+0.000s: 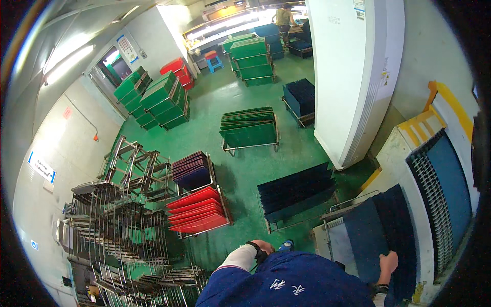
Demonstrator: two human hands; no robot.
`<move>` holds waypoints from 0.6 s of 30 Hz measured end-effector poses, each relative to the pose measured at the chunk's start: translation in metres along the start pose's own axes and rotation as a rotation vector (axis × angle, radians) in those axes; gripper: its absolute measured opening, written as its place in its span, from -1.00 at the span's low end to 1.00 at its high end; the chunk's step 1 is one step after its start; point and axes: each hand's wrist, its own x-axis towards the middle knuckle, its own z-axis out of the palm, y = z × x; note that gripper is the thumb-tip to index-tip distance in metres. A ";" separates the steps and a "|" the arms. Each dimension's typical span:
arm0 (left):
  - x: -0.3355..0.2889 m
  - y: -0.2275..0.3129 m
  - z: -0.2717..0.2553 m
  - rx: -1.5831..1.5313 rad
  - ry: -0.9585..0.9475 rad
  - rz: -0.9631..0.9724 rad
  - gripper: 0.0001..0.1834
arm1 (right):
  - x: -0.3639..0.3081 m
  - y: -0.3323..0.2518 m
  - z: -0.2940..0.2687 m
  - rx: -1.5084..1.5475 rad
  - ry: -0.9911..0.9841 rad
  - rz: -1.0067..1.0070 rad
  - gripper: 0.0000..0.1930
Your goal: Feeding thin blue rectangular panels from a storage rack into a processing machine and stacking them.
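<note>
The right hand (388, 262) is at the dark boards (394, 220), which stand on edge at the lower right, beside the person. Its fingers are curled against them near a grey-blue board (358, 240) — whether they grip one board or only rest there, I cannot tell. The left hand (265, 245) is near the front of the dark blue shirt (286, 281), below a black band (258, 250) on the wrist; its fingers are partly hidden, so I cannot tell whether it is open or closed.

Right of the dark boards is a slotted strip (433, 210) with a blue sheet (452, 179) along it. Ahead on the green floor (245, 176) stands a rack of navy boards (296, 194). To its left are red boards (199, 210), with purple boards (192, 171) just beyond; green boards (249, 133) stand farther ahead. Metal frames (123, 225) are piled at the left. A tall white cabinet (353, 77) rises at the right — a co-worker (284, 18) is well apart, at the far end.
</note>
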 end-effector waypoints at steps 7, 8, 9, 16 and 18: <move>0.032 -0.049 0.003 -0.060 -0.058 0.095 -0.34 | -0.013 -0.011 -0.009 -0.002 0.012 0.027 -0.53; 0.033 -0.053 0.002 -0.043 -0.056 0.073 -0.34 | -0.015 -0.012 -0.010 -0.003 0.015 0.031 -0.53; 0.035 -0.058 0.002 -0.038 -0.059 0.084 -0.36 | -0.016 -0.012 -0.009 -0.005 -0.031 0.016 -0.52; 0.010 -0.039 -0.052 -0.637 -0.089 -0.023 -0.72 | -0.026 -0.013 -0.001 -0.033 -0.010 0.003 -0.52; -0.009 0.025 -0.078 -0.066 0.005 0.190 -0.50 | -0.029 -0.016 -0.002 -0.010 -0.008 0.016 -0.52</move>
